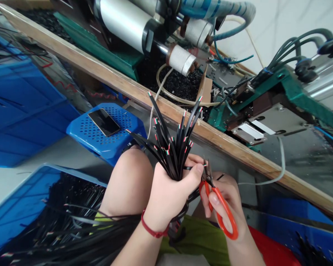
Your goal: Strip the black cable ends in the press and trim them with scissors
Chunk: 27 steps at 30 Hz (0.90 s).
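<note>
Seen from above, a seated person works over their lap, just below the middle of the frame. The left hand (169, 194) holds a bundle of black cables (173, 159), whose red, white and green wire tips fan toward the top of the frame. Right of it, the right hand (229, 194) holds orange-handled scissors (224, 205), blade tips pointing up, right beside the left thumb. One short cable end with a coloured tip seems to lie at the blades; whether they touch it is too small to tell. To do this snipping step well, it would seem wise to keep the left thumb clear of the blades, hold the single end out from its neighbours, and close the scissors squarely across it. The left fingers are wrapped firmly around the bundle, thumb reaching right toward the blades. The right fingers are curled through and around the handles, thumb bent over them; the handles stand apart and the blades look slightly parted. A phone (104, 122) rests on a blue stool (105, 147), left of centre.
</note>
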Available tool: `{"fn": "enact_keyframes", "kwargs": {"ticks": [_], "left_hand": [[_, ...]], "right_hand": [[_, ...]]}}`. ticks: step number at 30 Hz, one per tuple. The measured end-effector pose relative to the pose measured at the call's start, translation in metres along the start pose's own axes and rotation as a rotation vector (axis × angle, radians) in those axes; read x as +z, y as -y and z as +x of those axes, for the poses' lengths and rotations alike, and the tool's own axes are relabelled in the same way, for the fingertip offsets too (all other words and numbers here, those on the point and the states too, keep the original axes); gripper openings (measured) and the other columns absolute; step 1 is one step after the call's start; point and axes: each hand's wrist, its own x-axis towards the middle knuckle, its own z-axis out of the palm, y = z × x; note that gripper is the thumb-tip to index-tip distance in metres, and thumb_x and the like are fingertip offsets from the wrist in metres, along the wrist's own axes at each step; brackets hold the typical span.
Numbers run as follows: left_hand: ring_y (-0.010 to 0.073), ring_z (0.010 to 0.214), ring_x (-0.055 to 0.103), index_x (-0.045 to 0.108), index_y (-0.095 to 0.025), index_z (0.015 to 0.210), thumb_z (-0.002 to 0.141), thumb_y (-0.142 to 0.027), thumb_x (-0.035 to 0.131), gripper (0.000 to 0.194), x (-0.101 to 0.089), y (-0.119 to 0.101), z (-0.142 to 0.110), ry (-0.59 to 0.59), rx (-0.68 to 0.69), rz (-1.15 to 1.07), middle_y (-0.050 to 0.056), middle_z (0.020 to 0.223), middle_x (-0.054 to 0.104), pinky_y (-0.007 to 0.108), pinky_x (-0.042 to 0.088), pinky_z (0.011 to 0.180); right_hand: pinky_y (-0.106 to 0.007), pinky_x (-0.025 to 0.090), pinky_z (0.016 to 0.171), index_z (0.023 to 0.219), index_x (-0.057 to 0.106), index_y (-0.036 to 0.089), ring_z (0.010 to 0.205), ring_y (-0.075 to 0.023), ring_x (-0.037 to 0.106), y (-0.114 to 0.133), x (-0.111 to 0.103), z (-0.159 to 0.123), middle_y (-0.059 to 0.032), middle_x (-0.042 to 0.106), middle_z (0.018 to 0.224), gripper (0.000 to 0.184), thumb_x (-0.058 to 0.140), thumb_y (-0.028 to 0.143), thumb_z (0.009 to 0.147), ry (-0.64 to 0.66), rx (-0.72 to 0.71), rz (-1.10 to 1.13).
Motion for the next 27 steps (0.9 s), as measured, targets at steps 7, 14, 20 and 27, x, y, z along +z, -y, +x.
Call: {"fn": "enact_keyframes", "kwargs": {"ticks": [7, 14, 20, 27], "left_hand": [[0.0024, 0.04, 0.044, 0.082, -0.021, 0.075, 0.085, -0.014, 0.087, 0.013, -0.0015, 0.0006, -0.002, -0.014, 0.012, 0.023, 0.001, 0.091, 0.09, 0.019, 0.031, 0.036], [0.0073, 0.052, 0.061, 0.082, -0.022, 0.074, 0.085, -0.013, 0.086, 0.014, -0.0008, 0.0007, -0.0011, -0.019, 0.022, 0.041, 0.001, 0.092, 0.09, 0.019, 0.045, 0.045], [0.0199, 0.084, 0.084, 0.078, -0.022, 0.07, 0.087, -0.016, 0.086, 0.019, -0.0012, -0.0014, -0.0012, -0.005, 0.002, 0.052, 0.004, 0.093, 0.089, 0.024, 0.067, 0.072], [0.0227, 0.082, 0.084, 0.076, -0.021, 0.069, 0.084, -0.018, 0.086, 0.018, -0.0014, -0.0012, -0.0006, -0.024, -0.003, 0.071, 0.007, 0.093, 0.089, 0.025, 0.064, 0.062]], "right_hand": [[-0.029, 0.032, 0.047, 0.059, 0.063, 0.022, 0.048, -0.0141, 0.05, -0.0006, 0.0006, -0.0009, -0.0012, 0.055, 0.052, 0.066, 0.073, 0.066, 0.107, 0.001, 0.016, -0.025], [-0.029, 0.032, 0.048, 0.057, 0.063, 0.022, 0.049, -0.0146, 0.048, 0.0022, 0.0031, 0.0015, -0.0012, 0.052, 0.051, 0.067, 0.073, 0.067, 0.107, -0.004, -0.003, -0.044], [-0.029, 0.033, 0.048, 0.057, 0.063, 0.021, 0.049, -0.014, 0.047, 0.0036, 0.0076, 0.0036, -0.0005, 0.05, 0.051, 0.066, 0.074, 0.061, 0.108, -0.016, -0.032, -0.014], [-0.027, 0.034, 0.046, 0.056, 0.062, 0.022, 0.047, -0.0134, 0.046, 0.0019, 0.0082, 0.0025, -0.0001, 0.049, 0.05, 0.068, 0.073, 0.063, 0.108, -0.033, -0.032, -0.033]]}}
